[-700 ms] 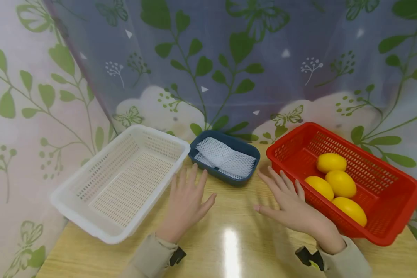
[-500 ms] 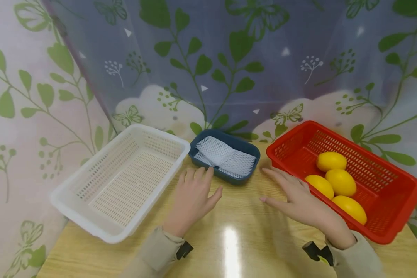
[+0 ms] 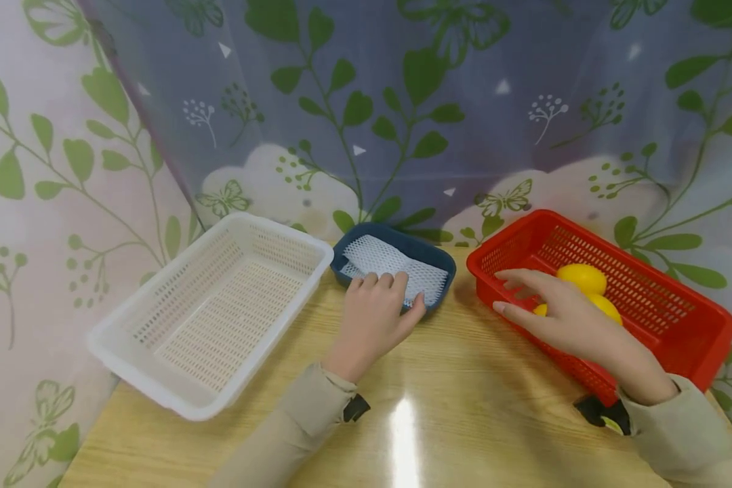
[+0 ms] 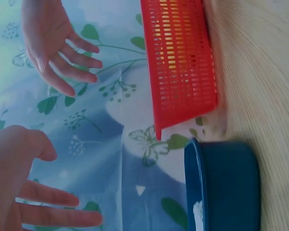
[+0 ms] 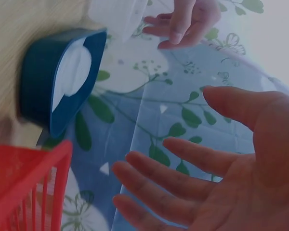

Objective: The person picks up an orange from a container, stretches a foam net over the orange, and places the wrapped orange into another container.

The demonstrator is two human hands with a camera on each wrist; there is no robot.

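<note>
My left hand [image 3: 375, 318] hovers over the near edge of a small dark blue box [image 3: 430, 252]. Its fingers are loosely bent and hold nothing; in the left wrist view they are apart from the box. White foam netting sleeves [image 3: 427, 276] lie in that box, partly hidden by the fingers. My right hand [image 3: 576, 318] hangs over the near left side of a red basket [image 3: 677, 298], fingers relaxed and holding nothing. Inside the basket, smooth yellow oval fruits [image 3: 581, 278] show around the hand, which hides some of them.
A white slotted basket [image 3: 232, 325] stands on the left with nothing seen in it. All containers rest on a light wooden table [image 3: 451, 407]. A leaf-patterned cloth [image 3: 317, 135] rises right behind them.
My left hand has moved forward and right, from beside the white basket to above the blue box. My right hand has moved right, from the table side to over the red basket.
</note>
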